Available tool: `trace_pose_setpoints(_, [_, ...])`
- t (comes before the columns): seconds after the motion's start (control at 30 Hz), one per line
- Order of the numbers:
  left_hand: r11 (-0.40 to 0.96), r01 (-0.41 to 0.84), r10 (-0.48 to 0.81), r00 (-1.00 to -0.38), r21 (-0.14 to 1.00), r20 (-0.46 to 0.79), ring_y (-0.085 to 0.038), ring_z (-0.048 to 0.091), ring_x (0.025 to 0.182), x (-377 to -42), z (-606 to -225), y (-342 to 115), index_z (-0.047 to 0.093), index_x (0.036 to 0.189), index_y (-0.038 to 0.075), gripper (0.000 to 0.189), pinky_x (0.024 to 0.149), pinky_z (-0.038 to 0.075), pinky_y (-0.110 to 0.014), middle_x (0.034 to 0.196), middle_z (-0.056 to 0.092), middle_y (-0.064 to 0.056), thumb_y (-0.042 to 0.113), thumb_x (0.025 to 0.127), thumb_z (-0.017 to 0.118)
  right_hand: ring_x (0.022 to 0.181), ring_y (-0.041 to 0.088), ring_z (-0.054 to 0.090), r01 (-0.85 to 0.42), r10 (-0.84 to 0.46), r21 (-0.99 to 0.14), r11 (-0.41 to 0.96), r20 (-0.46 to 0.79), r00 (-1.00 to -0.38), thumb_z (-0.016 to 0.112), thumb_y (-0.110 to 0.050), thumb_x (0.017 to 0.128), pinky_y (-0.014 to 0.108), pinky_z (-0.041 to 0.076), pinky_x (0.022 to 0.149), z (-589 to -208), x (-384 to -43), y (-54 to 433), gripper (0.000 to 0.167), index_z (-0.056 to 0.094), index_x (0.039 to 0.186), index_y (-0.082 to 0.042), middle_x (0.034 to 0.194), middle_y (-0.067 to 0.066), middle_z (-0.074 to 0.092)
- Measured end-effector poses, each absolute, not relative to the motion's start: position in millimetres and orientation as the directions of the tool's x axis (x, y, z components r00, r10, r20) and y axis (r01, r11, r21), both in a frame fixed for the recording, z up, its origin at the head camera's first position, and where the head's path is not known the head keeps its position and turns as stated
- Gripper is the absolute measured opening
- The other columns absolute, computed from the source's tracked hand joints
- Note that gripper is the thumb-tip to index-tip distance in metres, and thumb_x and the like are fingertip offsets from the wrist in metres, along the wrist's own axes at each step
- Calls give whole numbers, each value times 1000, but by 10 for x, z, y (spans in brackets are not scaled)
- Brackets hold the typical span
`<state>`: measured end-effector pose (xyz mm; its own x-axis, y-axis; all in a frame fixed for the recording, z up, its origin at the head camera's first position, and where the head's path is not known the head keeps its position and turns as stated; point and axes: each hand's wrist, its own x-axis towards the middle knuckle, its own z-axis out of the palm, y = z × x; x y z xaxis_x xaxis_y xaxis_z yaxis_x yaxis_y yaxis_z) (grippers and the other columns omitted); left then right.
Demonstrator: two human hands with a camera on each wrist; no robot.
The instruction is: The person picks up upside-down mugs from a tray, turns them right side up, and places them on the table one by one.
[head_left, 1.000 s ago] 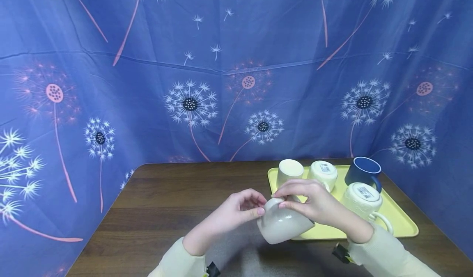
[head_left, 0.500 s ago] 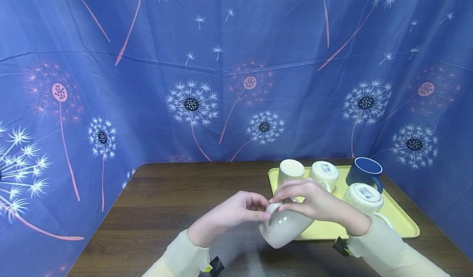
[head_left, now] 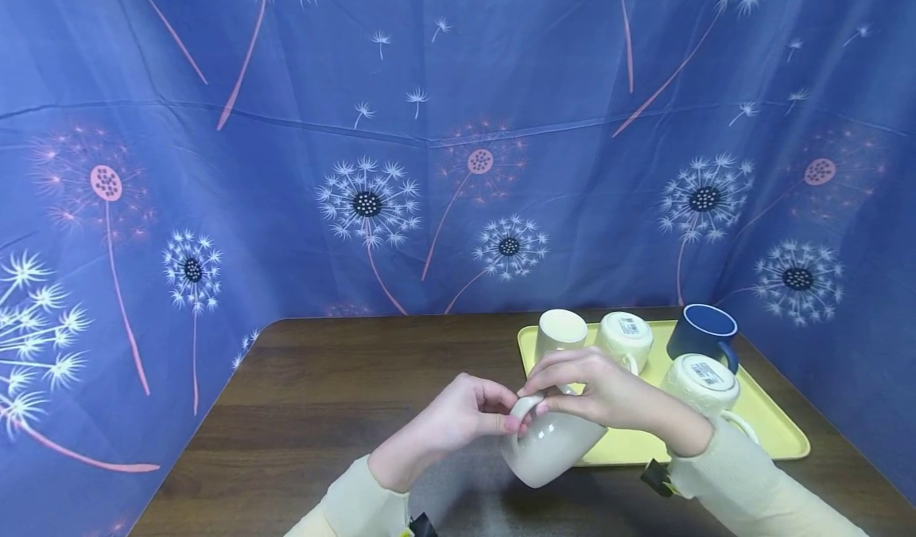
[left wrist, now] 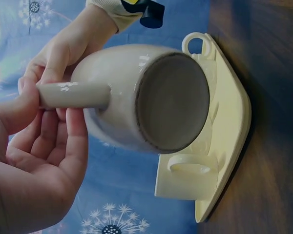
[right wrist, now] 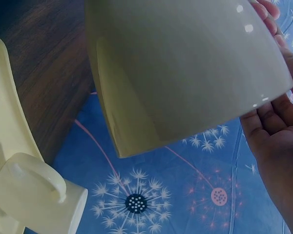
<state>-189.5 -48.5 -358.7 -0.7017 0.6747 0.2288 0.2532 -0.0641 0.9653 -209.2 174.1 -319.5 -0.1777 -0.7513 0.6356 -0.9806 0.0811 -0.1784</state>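
A glossy pale grey mug (head_left: 554, 449) is held tilted over the table, in front of the yellow tray. My left hand (head_left: 461, 418) pinches its handle (left wrist: 75, 95) between thumb and fingers. From the other side my right hand (head_left: 594, 390) grips it by the handle too, thumb below and fingers arched over. The mug's dark, round, unglazed base (left wrist: 173, 102) faces the left wrist camera. In the right wrist view the mug's smooth side fills the upper middle, with the left hand beyond it at the right edge.
On the yellow tray (head_left: 630, 449) stand a cream mug (head_left: 561, 330) and a navy mug (head_left: 704, 334), both upright. Two white mugs, one at the back (head_left: 626, 338) and one nearer (head_left: 701, 386), sit upside down with labels on their bases. A blue dandelion-print cloth (head_left: 429, 203) hangs behind the table.
The mug has tipped and sunk slightly, so its handle now shows between the hands. My left fingers have moved a little to the right onto the handle.
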Motion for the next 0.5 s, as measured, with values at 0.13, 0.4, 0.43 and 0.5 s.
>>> trace_pose_setpoints(0.13, [-63,281,655,-712,958,252,-1,62,79,-1855,-3587,-477,62,96,-17,17,77,50,-19,92,61,-37,-5,83,64,87,6,61,-977,-754,-176,120,625,-205,76,-16,77,15,47,79,-3196,-2089,1731,25,70,101,-16,95,-7,68])
trace_pose_setpoints(0.4, [-31,424,598,-718,905,357,1,59,74,-1821,-3633,-497,64,93,-13,14,69,50,-19,84,64,-30,-3,83,64,88,4,60,-975,-739,-163,153,636,-223,76,-17,78,13,46,79,-3233,-2098,1708,24,69,101,-17,95,-8,67])
trace_pose_setpoints(0.43, [-26,436,591,-719,900,365,1,58,73,-1821,-3638,-498,64,92,-12,14,68,50,-19,83,64,-29,-3,82,65,89,4,60,-974,-736,-164,154,639,-224,76,-17,78,13,46,79,-3238,-2099,1702,24,69,101,-16,96,-8,67])
trace_pose_setpoints(0.5, [-19,442,579,-726,897,370,0,58,73,-1821,-3646,-500,65,92,-11,13,68,49,-18,82,64,-28,-2,82,66,91,5,61,-973,-728,-162,162,646,-229,77,-17,77,13,46,80,-3245,-2099,1689,25,69,102,-16,97,-8,67])
